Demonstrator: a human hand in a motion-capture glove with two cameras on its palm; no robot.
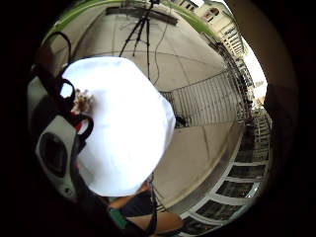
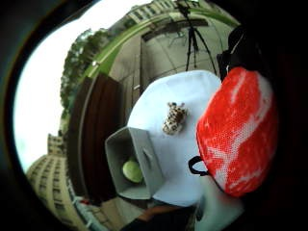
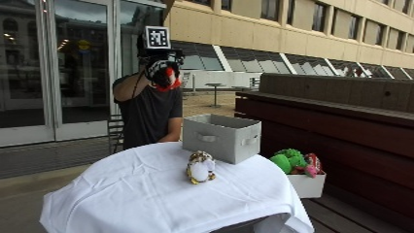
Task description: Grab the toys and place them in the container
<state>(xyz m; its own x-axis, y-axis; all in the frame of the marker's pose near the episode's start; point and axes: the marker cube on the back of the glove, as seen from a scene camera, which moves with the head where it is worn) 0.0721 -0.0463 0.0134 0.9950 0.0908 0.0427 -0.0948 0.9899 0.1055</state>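
gloved right hand (image 3: 162, 70) raised high above table (image 3: 129, 194), fingers curled round red-and-white plush toy (image 2: 238, 132). spotted plush toy (image 3: 200, 167) upright on white cloth, near grey container (image 3: 223, 136) holding green ball (image 2: 132, 171).

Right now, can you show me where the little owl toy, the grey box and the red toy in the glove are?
owl toy (image 3: 201, 167), outside view, on its white belly.
grey box (image 3: 220, 138), outside view, on its front wall.
red toy (image 2: 238, 132), thumb side palm view, on its red and white middle.
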